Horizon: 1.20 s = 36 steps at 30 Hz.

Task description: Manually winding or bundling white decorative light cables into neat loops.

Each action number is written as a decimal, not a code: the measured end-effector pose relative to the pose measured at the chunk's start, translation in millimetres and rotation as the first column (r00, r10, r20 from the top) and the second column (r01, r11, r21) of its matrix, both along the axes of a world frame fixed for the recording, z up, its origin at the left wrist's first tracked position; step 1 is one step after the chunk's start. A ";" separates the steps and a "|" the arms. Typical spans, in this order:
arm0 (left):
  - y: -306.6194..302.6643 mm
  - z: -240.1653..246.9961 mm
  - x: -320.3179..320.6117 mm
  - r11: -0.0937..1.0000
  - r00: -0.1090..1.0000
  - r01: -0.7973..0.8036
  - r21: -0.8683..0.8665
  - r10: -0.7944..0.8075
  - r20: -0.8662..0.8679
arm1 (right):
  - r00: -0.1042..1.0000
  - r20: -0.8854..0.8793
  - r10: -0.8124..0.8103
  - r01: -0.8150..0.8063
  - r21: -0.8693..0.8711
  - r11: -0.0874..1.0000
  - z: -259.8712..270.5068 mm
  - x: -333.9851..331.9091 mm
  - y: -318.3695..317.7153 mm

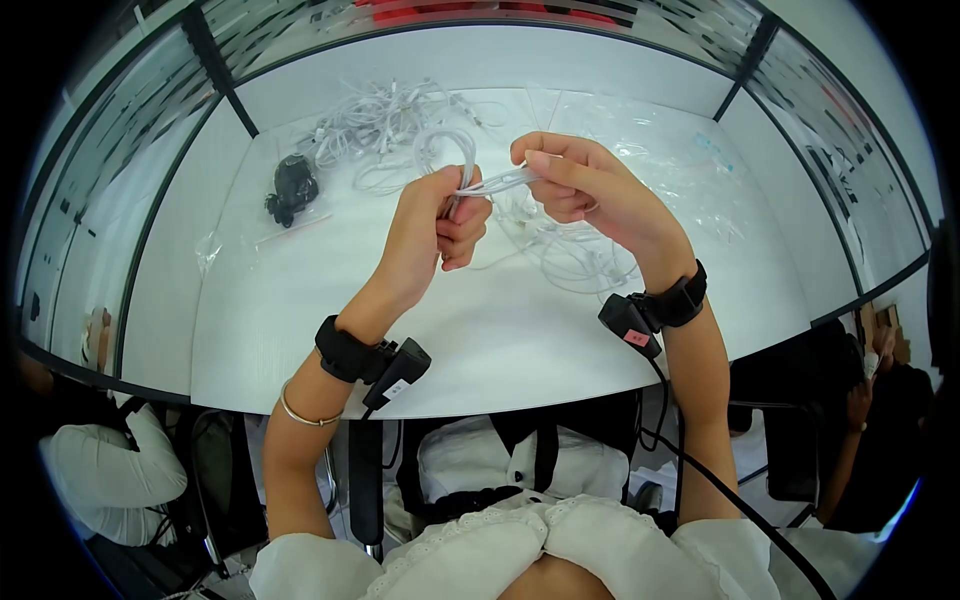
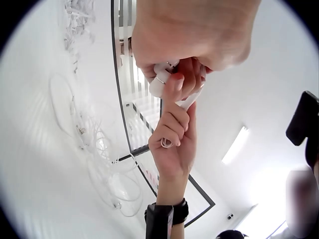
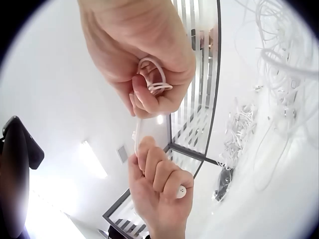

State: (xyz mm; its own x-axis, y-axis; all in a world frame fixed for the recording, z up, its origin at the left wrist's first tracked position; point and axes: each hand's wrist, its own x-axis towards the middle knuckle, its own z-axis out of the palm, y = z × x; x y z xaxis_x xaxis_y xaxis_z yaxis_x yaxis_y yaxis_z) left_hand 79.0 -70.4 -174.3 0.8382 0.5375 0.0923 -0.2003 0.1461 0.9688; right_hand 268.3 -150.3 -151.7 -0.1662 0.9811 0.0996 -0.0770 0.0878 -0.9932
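My left hand (image 1: pixel 445 215) grips a coiled white cable (image 1: pixel 463 150), whose loops rise above the fist. Strands of it run across to my right hand (image 1: pixel 600 190), which pinches them between thumb and fingers. In the left wrist view a white connector end (image 2: pixel 158 85) pokes out of my left fist (image 2: pixel 194 40). The right wrist view has a cable loop (image 3: pixel 158 74) curled within my right hand (image 3: pixel 142 55), and a round white end (image 3: pixel 181 191) showing at my left hand (image 3: pixel 162 194).
A tangled pile of white cables (image 1: pixel 375 120) lies at the back left of the table (image 1: pixel 300 340), with a black bundle (image 1: pixel 293 185) beside it. More loose cables (image 1: pixel 580 262) lie below my right hand. Clear plastic bags (image 1: pixel 700 170) are at the right. Low partitions (image 1: pixel 480 65) enclose the table.
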 end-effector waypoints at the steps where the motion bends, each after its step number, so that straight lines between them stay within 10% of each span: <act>1: -0.5 0.2 -0.4 1.000 1.000 0.017 0.009 -0.017 0.003 | 1.000 -0.020 0.001 -0.001 -0.011 1.000 0.4 1.7 0.9; 8: -5.7 9.3 -3.3 0.941 0.933 0.306 0.146 -0.266 -0.241 | 0.996 0.092 -0.014 0.016 -0.025 1.000 3.7 0.4 -1.6; 11: -11.8 6.2 -1.7 0.974 0.960 0.209 0.092 -0.186 -0.208 | 0.798 0.545 -0.257 0.114 0.281 0.953 -3.3 6.2 -3.8; 14: -11.7 5.3 0.2 0.997 0.986 0.071 0.027 -0.066 -0.151 | 0.376 0.259 -0.890 0.262 0.891 0.370 27.3 10.5 -36.2; 18: -2.9 3.3 0.5 1.000 0.995 0.010 0.007 -0.009 -0.096 | 0.390 -0.297 -0.872 0.063 0.953 -0.297 72.0 -11.0 -160.4; 26: -1.9 2.7 1.5 0.999 0.995 0.012 0.040 -0.008 -0.096 | 0.635 -0.508 -0.582 -0.173 0.641 -0.748 92.0 -52.0 -257.2; 29: -0.2 -2.5 2.8 0.999 0.994 -0.021 0.039 0.025 -0.104 | 0.624 -0.619 -0.477 0.124 0.681 -0.722 96.5 -37.9 -234.2; 31: -1.7 -3.5 2.8 0.998 0.992 -0.040 0.046 0.045 -0.117 | 0.646 -0.333 -0.687 0.173 0.940 -0.293 91.8 -20.9 -187.4; 33: -5.9 -2.3 3.2 0.996 0.990 -0.064 0.055 0.071 -0.124 | 0.220 -0.047 -0.974 -0.089 0.994 -0.068 48.4 45.4 -164.1; 36: -9.3 -2.4 2.9 0.997 0.989 -0.077 0.012 0.078 -0.126 | 0.255 0.313 -0.915 0.053 0.940 0.337 39.0 -11.1 -72.5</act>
State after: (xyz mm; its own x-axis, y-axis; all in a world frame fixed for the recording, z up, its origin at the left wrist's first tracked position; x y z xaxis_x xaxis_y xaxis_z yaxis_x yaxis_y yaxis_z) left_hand 81.9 -79.6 -176.7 0.7992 0.6010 -0.0076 -0.0869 0.1281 0.9879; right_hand 257.2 -222.8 -112.7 -0.0870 0.4601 0.8836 0.9438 0.3220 -0.0747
